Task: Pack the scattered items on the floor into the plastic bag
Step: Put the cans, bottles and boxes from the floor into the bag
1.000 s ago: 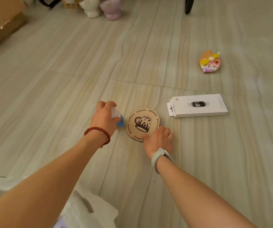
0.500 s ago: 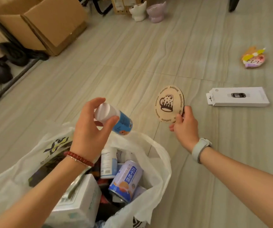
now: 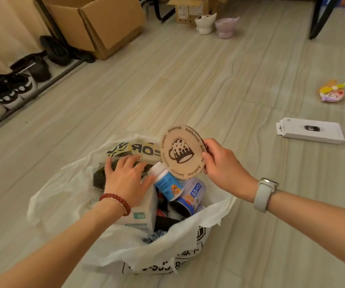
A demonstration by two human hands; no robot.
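While a white plastic bag [image 3: 190, 233] lies open on the floor, two bare hands are seen above its mouth. One round wooden coaster [image 3: 183, 152], printed with a mug, is pinched at its edge by the right hand [image 3: 222, 166] and held tilted over the bag. The left hand [image 3: 126, 178] is spread wide, palm down, fingers resting on items inside, its thumb beside one small blue-and-white bottle [image 3: 166, 182] lying in the bag. One blue-and-white can [image 3: 191, 196] and one pale box [image 3: 140, 213] are also packed there. Two items are left on the floor well to the right: one flat white box [image 3: 311, 130] and, beyond it, one small colourful toy [image 3: 331, 92]. Pale wood-grain floor tiles [image 3: 146, 94] are seen throughout. One open cardboard box [image 3: 96, 23], a row of shoes [image 3: 7, 94] and two small pots [image 3: 216, 26] are ranged along the far edges.
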